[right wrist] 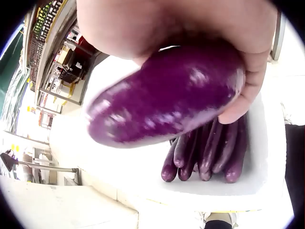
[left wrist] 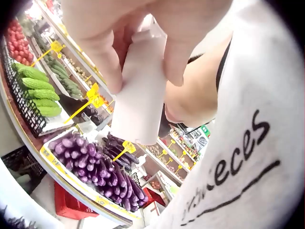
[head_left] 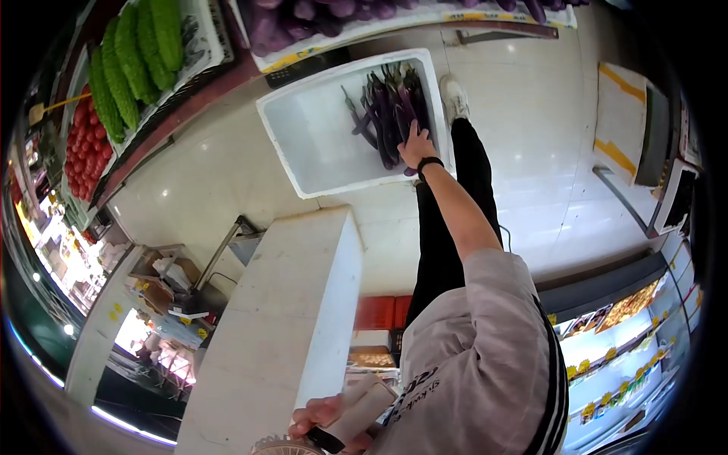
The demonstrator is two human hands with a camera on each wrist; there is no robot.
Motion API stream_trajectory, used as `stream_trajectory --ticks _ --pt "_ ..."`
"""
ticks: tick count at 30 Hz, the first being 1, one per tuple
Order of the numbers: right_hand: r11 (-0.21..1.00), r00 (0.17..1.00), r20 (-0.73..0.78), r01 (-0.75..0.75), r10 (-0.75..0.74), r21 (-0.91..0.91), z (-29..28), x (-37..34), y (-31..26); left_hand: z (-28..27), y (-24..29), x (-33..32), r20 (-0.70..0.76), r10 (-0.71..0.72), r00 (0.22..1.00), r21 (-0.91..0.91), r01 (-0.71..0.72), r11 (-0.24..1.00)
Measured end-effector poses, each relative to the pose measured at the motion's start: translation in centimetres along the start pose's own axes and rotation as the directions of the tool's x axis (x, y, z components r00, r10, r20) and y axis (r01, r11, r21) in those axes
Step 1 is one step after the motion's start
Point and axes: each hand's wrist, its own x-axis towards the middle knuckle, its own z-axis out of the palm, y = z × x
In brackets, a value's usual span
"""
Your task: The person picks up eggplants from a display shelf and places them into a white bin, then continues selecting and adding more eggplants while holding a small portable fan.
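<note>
In the head view my right hand [head_left: 417, 145] is at the front of a white foam box [head_left: 303, 171], over a pile of long dark eggplants [head_left: 387, 114]. The right wrist view shows its fingers gripping one glossy purple eggplant [right wrist: 167, 98], its blunt end toward the camera. Behind it, several others lie side by side in the box. Low in front of my body, my left hand [head_left: 322, 413] holds a white handheld fan [left wrist: 140, 90] by its cylindrical handle; a round ribbed grille shows at the bottom edge of the head view.
A display of purple eggplants [left wrist: 95, 167] stands beyond the box, with bitter melons [head_left: 136, 57] and red tomatoes [head_left: 87, 148] to its left. A white counter block [head_left: 265, 303] rises at left. Lit shelves [head_left: 614, 364] line the right, and another foam box [head_left: 618, 121] sits upper right.
</note>
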Motion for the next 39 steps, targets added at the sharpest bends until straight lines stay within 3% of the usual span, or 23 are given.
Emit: stream_trajectory --ticks 1,2,4,5,7,12,13,14,15,16,17,18,21,23,26,28,30,32,34,36,37,38,39 --pt "0.997 0.998 -0.044 -0.052 0.050 -0.062 0.8 0.2 -0.2 -1.4 0.6 -1.0 0.030 -0.196 0.980 -0.204 0.198 0.959" --pt "0.987 0.991 -0.089 -0.106 0.095 -0.122 1.4 0.4 -0.4 0.0 0.6 -0.5 0.014 -0.178 0.984 -0.126 0.178 0.976" --pt "0.988 0.989 0.025 -0.141 0.143 -0.068 2.5 0.4 -0.1 5.4 0.4 0.9 -0.002 -0.129 0.992 0.028 0.129 0.991" --pt "0.990 0.986 0.106 -0.124 0.130 -0.065 2.9 0.5 0.2 8.0 -0.3 0.5 -0.095 0.002 0.995 0.095 0.007 0.995" --pt "0.995 0.948 0.304 -0.097 0.093 -0.003 3.9 1.3 0.9 9.2 0.2 0.6 -0.019 0.118 0.993 0.322 -0.105 0.941" --pt "0.948 0.895 0.376 0.299 -0.238 -0.111 -4.8 -4.7 1.8 10.9 2.9 -0.4 0.257 0.389 0.885 0.691 -0.450 0.567" --pt "0.959 0.915 0.333 0.270 -0.228 -0.086 1.0 0.2 6.5 8.2 3.2 -1.7 0.145 0.439 0.887 0.492 -0.450 0.745" --pt "0.883 0.888 0.307 0.416 -0.343 -0.217 2.7 2.2 9.4 8.5 3.7 -1.8 0.185 0.458 0.870 0.377 -0.493 0.784" --pt "0.789 0.811 0.387 0.554 -0.439 -0.266 -3.5 -2.2 7.3 9.0 4.1 -1.6 0.222 0.483 0.847 0.252 -0.528 0.811" --pt "0.693 0.800 0.465 0.579 -0.381 -0.429 -6.1 -3.7 7.5 8.9 4.9 -1.9 0.268 0.499 0.824 0.191 -0.553 0.811" --pt "0.687 0.814 0.465 0.559 -0.348 -0.465 -9.5 -6.1 7.5 8.8 5.6 -2.1 0.314 0.513 0.799 0.128 -0.571 0.811" --pt "0.610 0.801 0.497 0.586 -0.334 -0.533 -7.5 -3.3 10.7 8.0 6.6 -2.6 0.371 0.512 0.774 0.131 -0.590 0.797" --pt "0.733 0.878 0.391 0.456 -0.277 -0.505 -13.8 -7.9 12.0 7.4 10.0 -3.5 0.502 0.440 0.745 0.055 -0.535 0.843" --pt "0.786 0.913 0.326 0.386 -0.247 -0.484 -17.3 -11.2 12.4 7.6 11.3 -4.1 0.547 0.473 0.691 0.081 -0.605 0.792" --pt "0.956 0.986 0.129 0.140 -0.110 -0.256 -18.2 -15.3 13.9 8.1 12.4 -3.9 0.576 0.600 0.555 0.180 -0.802 0.569" --pt "0.951 0.976 0.167 0.179 -0.140 -0.254 -17.4 -17.7 15.1 7.4 13.8 -3.3 0.600 0.627 0.498 0.148 -0.839 0.524" --pt "0.972 0.984 0.070 0.174 -0.165 -0.155 -15.9 -19.3 16.1 7.8 15.2 -2.9 0.608 0.667 0.430 0.168 -0.891 0.422" --pt "0.929 0.986 0.156 -0.117 0.065 0.350 -19.4 -25.6 14.2 8.9 16.4 -2.8 0.585 0.704 0.402 0.018 -0.875 0.485" --pt "0.948 0.964 0.264 -0.114 0.032 0.298 -20.0 -26.1 15.7 9.9 16.3 -2.5 0.504 0.805 0.314 -0.168 -0.878 0.448" --pt "0.990 0.927 0.375 -0.051 -0.002 0.130 -22.4 -25.7 16.0 10.6 17.2 -1.8 0.559 0.801 0.216 -0.271 -0.865 0.422" --pt "0.972 0.902 0.431 -0.137 0.041 0.193 -22.7 -23.7 17.0 11.6 17.1 -1.6 0.554 0.810 0.195 -0.299 -0.861 0.412" --pt "1.000 0.897 0.442 -0.003 -0.007 0.022 -24.3 -21.8 17.1 12.8 16.9 -1.4 0.548 0.818 0.177 -0.324 -0.857 0.402" --pt "0.992 0.953 0.300 0.074 -0.040 -0.104 -25.9 -20.5 16.3 14.0 16.8 -1.1 0.543 0.825 0.157 -0.348 -0.852 0.390"
